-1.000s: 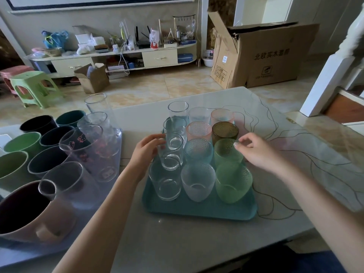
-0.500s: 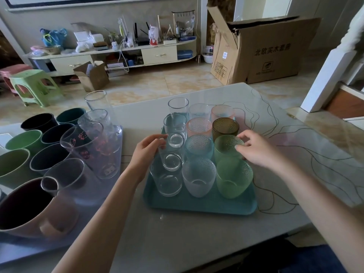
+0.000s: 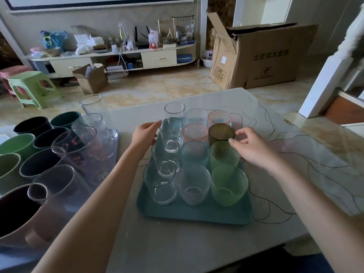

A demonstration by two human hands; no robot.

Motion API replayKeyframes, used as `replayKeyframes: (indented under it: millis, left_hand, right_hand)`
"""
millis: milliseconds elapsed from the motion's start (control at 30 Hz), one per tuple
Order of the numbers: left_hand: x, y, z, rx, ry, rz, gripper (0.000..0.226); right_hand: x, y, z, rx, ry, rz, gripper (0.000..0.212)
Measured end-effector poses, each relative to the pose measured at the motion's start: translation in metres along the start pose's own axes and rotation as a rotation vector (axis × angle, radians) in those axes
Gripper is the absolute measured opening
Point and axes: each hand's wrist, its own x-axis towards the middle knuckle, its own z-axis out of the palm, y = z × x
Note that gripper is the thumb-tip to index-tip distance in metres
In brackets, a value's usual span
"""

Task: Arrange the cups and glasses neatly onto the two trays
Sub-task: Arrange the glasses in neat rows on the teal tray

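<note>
The teal tray (image 3: pixel 195 213) on the tabletop (image 3: pixel 197 247) carries twelve glasses in three columns of four, packed wall to wall. Treat every glass as rigid, smooth and breakable; with the walls this close, any tilt will likely knock a neighbour. The clear tumblers (image 3: pixel 171 134) in the left column are tall and narrow, so they probably tip easily: take them low on the wall, not at the rim. The textured glasses (image 3: pixel 195 152) in the middle and right columns are shorter and offer more grip on their dimpled surface.

Your left hand (image 3: pixel 144 134) is curled round the outer wall of the second clear tumbler from the far end, thumb near its rim. Your right hand (image 3: pixel 254 146) sits just beside the dark olive glass (image 3: pixel 221 133) and the green glass (image 3: pixel 223 154), fingers loosely bent; whether a fingertip touches either glass cannot be told.

To the left, a second tray (image 3: pixel 115 135) holds clear printed glasses (image 3: pixel 82 152) and coloured cups (image 3: pixel 37 164). The cups look opaque and thicker-walled, so judge them sturdier but heavier; grasp round the body.
</note>
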Motion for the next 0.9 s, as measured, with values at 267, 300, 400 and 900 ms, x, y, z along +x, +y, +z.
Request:
replayKeyframes:
  millis: [267,300,400,900]
  left_hand:
    - [0.015,-0.003,0.005,0.148,0.015,-0.022,0.029]
    - [0.013,-0.003,0.004,0.152,0.023,-0.017,0.031]
    - [0.008,-0.002,0.003,0.166,0.027,-0.006,0.029]
    - [0.007,-0.008,-0.001,0.115,-0.020,-0.006,0.035]
  right_hand:
    - [0.005,-0.001,0.002,-0.005,-0.008,0.003,0.042]
    - [0.004,-0.002,0.002,-0.006,-0.010,-0.002,0.042]
    - [0.003,-0.004,0.003,-0.016,-0.016,-0.018,0.041]
    - [0.003,0.001,0.007,-0.010,-0.053,-0.047,0.036]
